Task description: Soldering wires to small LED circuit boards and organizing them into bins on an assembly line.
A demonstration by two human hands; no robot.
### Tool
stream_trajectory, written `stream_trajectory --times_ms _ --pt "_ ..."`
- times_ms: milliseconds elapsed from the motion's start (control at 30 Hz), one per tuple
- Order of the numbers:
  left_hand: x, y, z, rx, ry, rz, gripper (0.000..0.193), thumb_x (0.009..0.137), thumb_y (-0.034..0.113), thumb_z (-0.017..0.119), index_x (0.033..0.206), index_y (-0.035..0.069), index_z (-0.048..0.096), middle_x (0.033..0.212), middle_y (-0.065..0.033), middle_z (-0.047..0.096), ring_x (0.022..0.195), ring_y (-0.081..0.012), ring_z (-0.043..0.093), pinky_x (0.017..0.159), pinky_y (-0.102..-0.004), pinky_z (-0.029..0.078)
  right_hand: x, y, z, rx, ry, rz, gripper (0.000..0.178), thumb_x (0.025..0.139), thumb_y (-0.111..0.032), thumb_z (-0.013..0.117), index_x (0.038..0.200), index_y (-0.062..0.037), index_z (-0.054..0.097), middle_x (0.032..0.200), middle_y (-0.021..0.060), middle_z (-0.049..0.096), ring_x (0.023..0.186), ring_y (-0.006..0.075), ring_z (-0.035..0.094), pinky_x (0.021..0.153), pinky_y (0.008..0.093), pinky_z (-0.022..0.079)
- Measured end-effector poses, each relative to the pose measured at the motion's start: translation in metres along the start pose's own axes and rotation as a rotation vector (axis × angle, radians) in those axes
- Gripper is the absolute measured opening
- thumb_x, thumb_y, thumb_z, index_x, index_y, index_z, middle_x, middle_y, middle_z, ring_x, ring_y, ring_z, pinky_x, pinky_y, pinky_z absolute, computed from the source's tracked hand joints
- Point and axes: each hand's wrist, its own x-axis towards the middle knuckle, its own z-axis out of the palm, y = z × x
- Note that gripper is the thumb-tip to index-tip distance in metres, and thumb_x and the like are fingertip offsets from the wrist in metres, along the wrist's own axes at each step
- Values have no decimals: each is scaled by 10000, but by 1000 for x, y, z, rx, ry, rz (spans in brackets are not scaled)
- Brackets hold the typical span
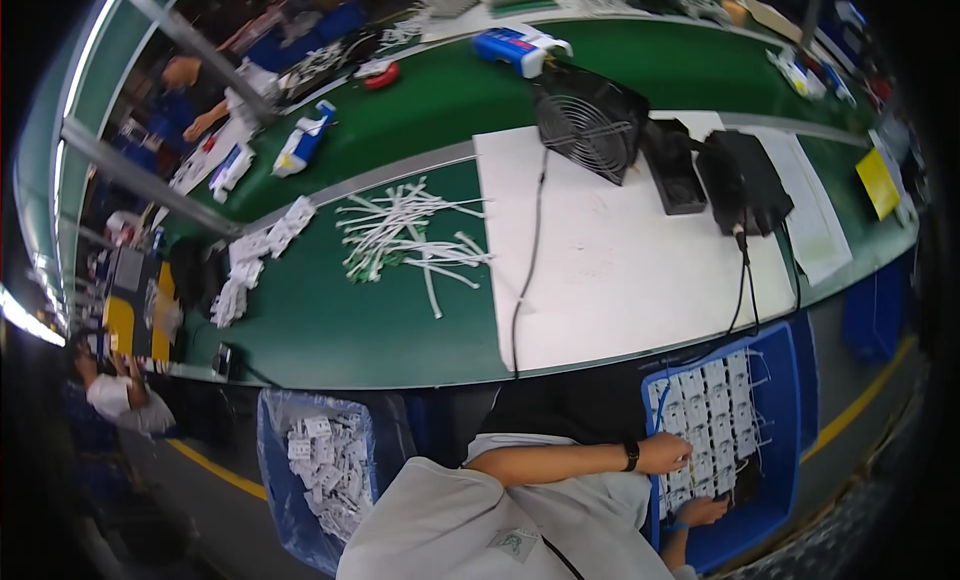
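A blue bin (pixel 800 400) at my right side holds rows of small white plastic parts (pixel 712 405) with thin white wires at their edges. My left hand (pixel 663 453) reaches across my body, a dark watch on its wrist. Its fingers are curled in over the left part of the rows, and what they pinch, if anything, is hidden. Lower in the same bin is my right hand (pixel 703 511), with a blue band at the wrist. It lies low over the near end of the rows, its fingertips too small and dark to read.
A green workbench (pixel 300 330) carries a white board (pixel 510 320), a black fan (pixel 590 130), black power units (pixel 745 180) and a pile of white wires (pixel 405 230). A lined blue bin (pixel 275 480) of loose white parts stands at my left. Other people work at the far left.
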Motion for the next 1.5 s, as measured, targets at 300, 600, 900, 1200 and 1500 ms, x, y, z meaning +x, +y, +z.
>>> stream_trajectory --times_ms 300,600,900,1200,1500 --pt "-97 139 -90 -65 -157 101 360 982 315 650 1181 24 576 1096 -180 620 1052 -361 598 892 -472 492 83 -131 -149 933 448 -79 438 989 -53 601 1413 -3 504 1054 129 560 927 261 541 867 395 467" --pt "-274 196 -257 16 1009 -204 193 986 126 654 1141 19 697 955 -70 715 882 -145 674 807 -294 537 -43 -366 -444 2453 216 -1266 423 986 -268 579 1363 -85 519 1314 83 504 1129 269 466 943 390 436" --pt "-389 89 -395 713 1699 -559 109 933 109 680 1018 43 699 915 -80 659 766 -209 593 719 -350 498 -39 -427 -456 3321 1384 -920 351 1005 -278 564 1240 -26 630 1260 156 653 1181 348 560 978 433 472" --pt "-400 48 -482 995 1554 -816 265 898 166 721 1122 56 631 1122 -146 590 1070 -366 538 940 -459 452 -43 -442 -382 3583 2108 801 302 978 -259 547 1186 -78 671 1174 150 701 1100 350 637 895 466 523" --pt "-410 21 -531 1328 1638 -729 424 875 127 711 1267 30 582 1251 -178 551 1141 -367 499 990 -463 420 -58 -447 -327 2405 2245 2945 279 952 -240 530 1132 -130 712 1088 145 749 1018 353 714 812 500 575"
